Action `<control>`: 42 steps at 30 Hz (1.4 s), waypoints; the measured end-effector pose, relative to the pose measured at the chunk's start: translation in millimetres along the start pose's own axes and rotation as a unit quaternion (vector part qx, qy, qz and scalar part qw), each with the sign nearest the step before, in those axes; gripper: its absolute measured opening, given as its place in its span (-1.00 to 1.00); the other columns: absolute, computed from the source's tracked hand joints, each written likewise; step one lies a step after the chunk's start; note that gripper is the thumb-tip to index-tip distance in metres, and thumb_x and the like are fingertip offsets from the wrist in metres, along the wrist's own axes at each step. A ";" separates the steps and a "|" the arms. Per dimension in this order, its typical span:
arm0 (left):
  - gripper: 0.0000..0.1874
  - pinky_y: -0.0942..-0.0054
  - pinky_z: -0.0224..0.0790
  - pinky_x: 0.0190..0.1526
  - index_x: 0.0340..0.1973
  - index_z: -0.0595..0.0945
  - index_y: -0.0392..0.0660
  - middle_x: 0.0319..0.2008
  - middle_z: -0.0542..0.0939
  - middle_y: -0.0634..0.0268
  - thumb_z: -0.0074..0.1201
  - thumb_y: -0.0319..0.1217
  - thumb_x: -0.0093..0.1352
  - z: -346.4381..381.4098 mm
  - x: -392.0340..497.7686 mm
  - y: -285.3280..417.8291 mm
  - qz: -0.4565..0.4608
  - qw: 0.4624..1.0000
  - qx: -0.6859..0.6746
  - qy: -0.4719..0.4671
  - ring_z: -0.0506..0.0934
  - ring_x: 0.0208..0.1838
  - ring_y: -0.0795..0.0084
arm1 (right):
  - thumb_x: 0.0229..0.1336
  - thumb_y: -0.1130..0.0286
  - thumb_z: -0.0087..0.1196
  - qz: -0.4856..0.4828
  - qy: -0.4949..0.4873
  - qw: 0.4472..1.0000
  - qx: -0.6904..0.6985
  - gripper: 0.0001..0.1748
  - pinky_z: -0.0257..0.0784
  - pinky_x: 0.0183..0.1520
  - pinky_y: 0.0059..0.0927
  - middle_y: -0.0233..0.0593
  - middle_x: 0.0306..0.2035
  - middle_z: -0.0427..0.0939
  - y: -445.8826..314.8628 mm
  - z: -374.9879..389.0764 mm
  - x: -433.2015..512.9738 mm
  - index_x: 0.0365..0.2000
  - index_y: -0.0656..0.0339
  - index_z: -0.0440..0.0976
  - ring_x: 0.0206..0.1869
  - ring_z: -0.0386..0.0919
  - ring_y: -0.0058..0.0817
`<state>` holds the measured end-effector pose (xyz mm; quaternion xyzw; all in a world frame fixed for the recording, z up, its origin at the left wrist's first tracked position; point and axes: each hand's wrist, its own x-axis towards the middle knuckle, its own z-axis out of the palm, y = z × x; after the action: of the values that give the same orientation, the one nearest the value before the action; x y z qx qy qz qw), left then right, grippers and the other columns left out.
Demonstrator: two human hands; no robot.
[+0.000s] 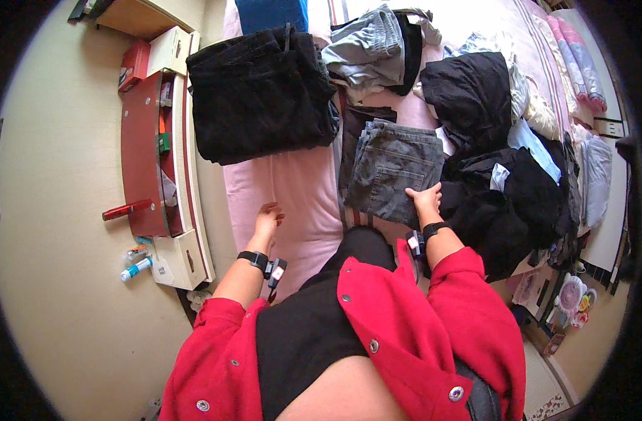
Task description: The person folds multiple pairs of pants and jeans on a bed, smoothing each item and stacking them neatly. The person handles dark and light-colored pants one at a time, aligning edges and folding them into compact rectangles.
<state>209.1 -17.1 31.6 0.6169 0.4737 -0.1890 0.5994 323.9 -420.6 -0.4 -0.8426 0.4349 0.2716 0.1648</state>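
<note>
Folded grey jeans (400,158) lie on the bed before me, with a back pocket facing up. My right hand (427,199) rests on their lower right corner, thumb spread from the fingers. Over the pink bed cover (300,184), my left hand (270,214) hovers with nothing in it and its fingers loosely bent. Beyond it sits a thick stack of folded black trousers (263,100). A dark folded garment (351,142) shows partly from under the grey jeans.
Light grey elastic-waist shorts (365,50) lie farther back. At right are a black garment (468,94) and a loose heap of black clothes (489,221). A cream cabinet with a red panel (144,158) stands left of the bed. A small pink fan (572,294) stands at lower right.
</note>
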 end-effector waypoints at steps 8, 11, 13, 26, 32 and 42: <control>-0.63 0.49 0.36 -0.19 0.03 0.39 -0.18 -0.18 0.53 0.20 -0.12 -0.40 0.31 -3.6 -14.7 18.0 0.052 0.996 0.022 -0.073 0.51 -0.22 0.42 | -0.36 0.10 0.37 -0.047 -0.036 0.997 0.045 0.10 0.34 0.05 -0.18 0.19 0.06 0.32 16.0 9.6 14.1 0.12 0.38 -0.03 0.02 0.42 -0.02; -0.63 0.47 0.38 -0.16 0.06 0.36 -0.19 -0.13 0.51 0.19 -0.15 -0.41 0.34 -18.4 -21.1 12.2 0.009 0.997 0.009 -0.071 0.51 -0.19 0.38 | -0.36 0.24 0.38 -0.088 -0.067 0.988 0.107 -0.03 0.40 -0.03 -0.20 0.16 -0.10 0.44 20.9 14.7 32.1 0.03 0.46 0.07 -0.06 0.47 -0.06; -0.62 0.46 0.38 -0.16 0.07 0.35 -0.19 -0.13 0.51 0.20 -0.14 -0.39 0.35 -26.2 -24.6 6.3 -0.024 0.998 -0.013 -0.051 0.51 -0.18 0.37 | -0.40 0.24 0.39 -0.084 -0.115 0.970 0.195 0.00 0.41 -0.05 -0.27 0.13 -0.12 0.47 25.7 13.7 39.1 0.02 0.51 0.09 -0.07 0.48 -0.15; -0.61 0.48 0.39 -0.19 0.07 0.37 -0.22 -0.14 0.50 0.16 -0.14 -0.35 0.35 -17.0 -36.2 3.0 -0.025 0.997 0.018 -0.066 0.51 -0.20 0.40 | -0.32 0.54 0.27 -0.120 -0.208 0.886 0.397 -0.21 0.41 -0.12 -0.23 -0.08 -0.16 0.45 38.3 14.5 30.1 0.03 0.33 0.16 -0.17 0.46 -0.24; -0.59 0.49 0.38 -0.18 0.08 0.36 -0.22 -0.12 0.50 0.15 -0.13 -0.33 0.35 -10.9 -34.9 6.2 -0.027 0.997 0.017 -0.072 0.51 -0.19 0.40 | -0.31 0.56 0.18 -0.144 -0.229 0.880 0.390 -0.24 0.40 -0.15 -0.33 -0.12 -0.17 0.45 26.8 6.2 30.7 0.03 0.33 0.18 -0.19 0.45 -0.28; -0.59 0.47 0.37 -0.16 0.08 0.35 -0.24 -0.13 0.51 0.15 -0.13 -0.33 0.35 -4.8 -33.8 14.2 -0.001 0.994 0.040 -0.104 0.49 -0.17 0.37 | -0.25 0.54 0.23 -0.229 -0.235 0.836 0.439 -0.24 0.39 -0.07 -0.32 -0.10 -0.13 0.45 5.2 -22.5 -12.9 0.05 0.30 0.16 -0.12 0.45 -0.26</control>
<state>202.9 -22.3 67.6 0.6167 0.4013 -0.2713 0.6205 320.7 -426.9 25.1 -0.6683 0.2510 0.1965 0.6721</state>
